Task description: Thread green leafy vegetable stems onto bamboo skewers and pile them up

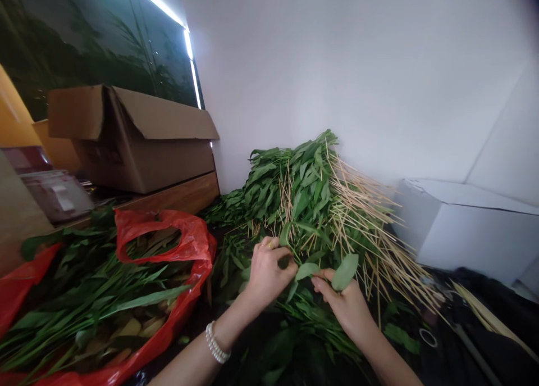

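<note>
- Head view: the left hand [269, 271] is nearly closed, thumb and forefinger brought together on a green leafy sprig [306, 271], with the other fingers curled in.
- Opposite it, the right hand [344, 300] is pinched as well, its thumb and forefinger meeting on the same sprig; one broad pale leaf [346, 272] stands up in front of its knuckles.
- The sprig is in the gap between the two hands, near the middle of the view, in front of the piled greenery (its lower leaves mingle with those behind, so its full outline is hard to tell).
- A pale beaded bracelet [217, 343] circles the left wrist, and a gold-coloured ring [270, 244] sits on a left finger.
- Just below the hands, more loose greens [309, 316] lie on a dark surface.
- Beyond the hands, a heap of leafy bundles [309, 189] rests against the white wall [357, 66], and many thin, pale sticks [366, 200] fan out from it to the right.
- To the left, an opened red plastic bag [202, 241] contains long leafy stems [138, 287].
- Behind the bag is a cardboard box [168, 158] with its flaps raised.
- At the right, a white box [475, 240] stands near the stick ends, with black cloth [501, 307] in front.
</note>
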Demonstrator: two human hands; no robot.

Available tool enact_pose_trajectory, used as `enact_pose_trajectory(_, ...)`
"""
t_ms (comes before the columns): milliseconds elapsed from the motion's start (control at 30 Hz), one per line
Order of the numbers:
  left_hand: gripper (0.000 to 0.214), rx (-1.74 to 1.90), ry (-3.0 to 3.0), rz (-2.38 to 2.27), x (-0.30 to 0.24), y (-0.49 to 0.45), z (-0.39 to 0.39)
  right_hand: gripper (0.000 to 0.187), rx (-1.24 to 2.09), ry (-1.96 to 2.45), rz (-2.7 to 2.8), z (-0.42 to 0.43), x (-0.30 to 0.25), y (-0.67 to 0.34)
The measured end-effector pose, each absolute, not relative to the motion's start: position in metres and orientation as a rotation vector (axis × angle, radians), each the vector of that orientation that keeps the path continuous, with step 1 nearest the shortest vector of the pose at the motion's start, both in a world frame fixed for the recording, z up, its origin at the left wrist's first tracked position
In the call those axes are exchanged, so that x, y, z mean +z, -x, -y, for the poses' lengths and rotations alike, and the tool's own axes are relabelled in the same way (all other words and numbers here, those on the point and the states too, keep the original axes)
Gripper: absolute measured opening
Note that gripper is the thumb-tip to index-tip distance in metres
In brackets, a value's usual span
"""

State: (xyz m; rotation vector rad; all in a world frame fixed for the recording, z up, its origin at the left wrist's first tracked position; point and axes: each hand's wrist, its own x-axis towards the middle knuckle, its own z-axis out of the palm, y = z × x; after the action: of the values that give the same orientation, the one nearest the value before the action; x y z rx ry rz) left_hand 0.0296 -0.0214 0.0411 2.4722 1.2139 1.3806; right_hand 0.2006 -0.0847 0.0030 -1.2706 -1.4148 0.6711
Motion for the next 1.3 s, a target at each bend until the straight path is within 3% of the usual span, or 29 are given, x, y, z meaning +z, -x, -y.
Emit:
enact_pose_trajectory(200,0.011,1.684,-1.543,-1.117,0.064,0.013,-0.022,0.031,0.503,1.352,1.335,0.08,-0.013,-0.213)
enact_pose_trajectory(400,0.009,1.331,-0.701,-0.621,0.083,0.029,-0.005,0.026,0.278,1.475,1.637,0.075,-0.033,-0.21)
enact_pose_trajectory(533,0.018,1.285,-0.565,-0.59,0.079,0.023,0.01,0.027,0.227,1.543,1.758,0.072,-0.046,-0.211)
enact_pose_trajectory(1300,0.026,1.33,-0.24,-0.658,0.062,0.028,0.026,0.025,0.205,1.62,1.842,0.074,-0.053,-0.209)
